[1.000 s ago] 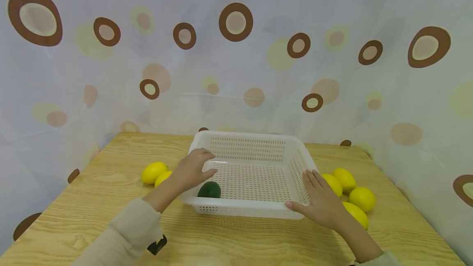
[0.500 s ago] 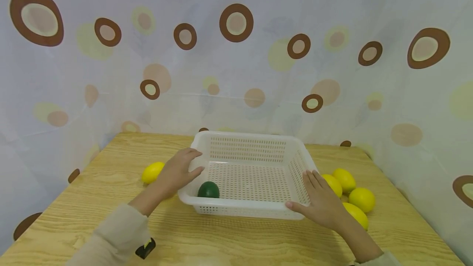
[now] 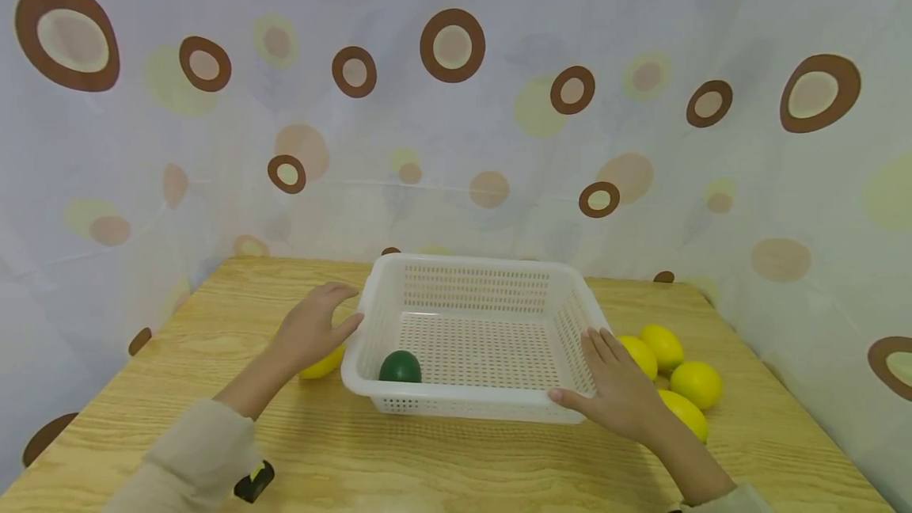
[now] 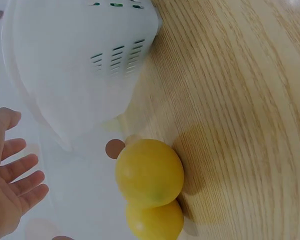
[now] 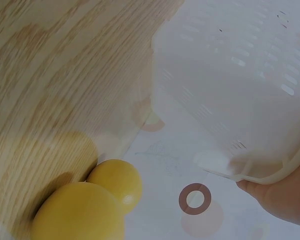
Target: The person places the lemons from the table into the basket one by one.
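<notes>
A white perforated plastic basket [image 3: 492, 394] sits on the table, with a dark green round fruit [image 3: 400, 367] in its near left corner. My left hand [image 3: 309, 332] hovers left of the basket, fingers spread, holding nothing. It is over two yellow lemons; the nearer lemon [image 3: 323, 363] shows partly, the other is mostly hidden behind the hand. Both appear in the left wrist view, the front lemon [image 4: 149, 172] overlapping the rear lemon [image 4: 156, 222]. My right hand [image 3: 618, 391] rests on the basket's right rim with straight fingers, its thumb at the near right corner.
Right of the basket lie several more lemons [image 3: 697, 385], close beside my right hand. The wooden table [image 3: 456, 465] reaches back to a patterned curtain [image 3: 456, 141]. A small black object [image 3: 254, 482] shows at the left sleeve.
My left hand has moved left, from over the basket's left side to over the lemons outside it. The green fruit lies in the basket throughout. My right hand stays at the rim.
</notes>
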`<state>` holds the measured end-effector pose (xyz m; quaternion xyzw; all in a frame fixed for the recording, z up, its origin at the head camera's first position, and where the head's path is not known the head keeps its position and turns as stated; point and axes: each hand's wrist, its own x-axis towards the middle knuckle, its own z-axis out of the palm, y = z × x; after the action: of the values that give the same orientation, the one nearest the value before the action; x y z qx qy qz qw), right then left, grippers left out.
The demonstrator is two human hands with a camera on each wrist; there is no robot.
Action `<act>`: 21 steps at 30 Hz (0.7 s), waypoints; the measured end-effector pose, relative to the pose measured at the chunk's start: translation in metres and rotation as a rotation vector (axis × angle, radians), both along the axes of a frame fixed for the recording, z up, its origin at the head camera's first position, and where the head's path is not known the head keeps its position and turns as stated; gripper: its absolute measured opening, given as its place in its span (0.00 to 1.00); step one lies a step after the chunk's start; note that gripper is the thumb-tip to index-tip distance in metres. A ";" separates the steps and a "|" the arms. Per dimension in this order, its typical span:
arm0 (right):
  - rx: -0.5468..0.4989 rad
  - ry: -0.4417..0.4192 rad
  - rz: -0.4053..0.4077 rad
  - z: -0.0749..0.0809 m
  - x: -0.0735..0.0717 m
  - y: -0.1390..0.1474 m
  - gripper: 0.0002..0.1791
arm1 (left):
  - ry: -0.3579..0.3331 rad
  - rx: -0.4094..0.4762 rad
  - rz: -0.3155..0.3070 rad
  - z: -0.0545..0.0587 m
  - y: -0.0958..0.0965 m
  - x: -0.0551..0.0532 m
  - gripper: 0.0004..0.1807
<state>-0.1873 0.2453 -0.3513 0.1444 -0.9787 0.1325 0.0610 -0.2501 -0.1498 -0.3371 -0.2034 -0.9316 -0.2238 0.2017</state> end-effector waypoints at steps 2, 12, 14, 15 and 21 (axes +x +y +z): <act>-0.001 -0.003 0.000 0.000 0.000 0.000 0.55 | -0.014 0.005 0.003 -0.001 -0.005 0.001 0.20; 0.007 0.002 0.003 0.002 -0.001 0.000 0.55 | -0.042 -0.004 0.025 -0.011 -0.022 0.003 0.21; 0.008 0.006 0.004 0.002 -0.001 0.000 0.55 | -0.050 -0.013 0.034 -0.012 -0.023 0.004 0.21; 0.008 0.008 0.004 0.002 -0.001 0.000 0.55 | -0.053 -0.019 0.039 -0.013 -0.023 0.004 0.21; 0.004 0.007 0.002 0.001 0.000 0.000 0.55 | -0.063 -0.069 0.062 -0.020 -0.026 0.007 0.21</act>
<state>-0.1875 0.2449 -0.3503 0.1459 -0.9786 0.1303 0.0640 -0.2436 -0.1760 -0.3566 -0.1743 -0.9504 -0.1917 0.1722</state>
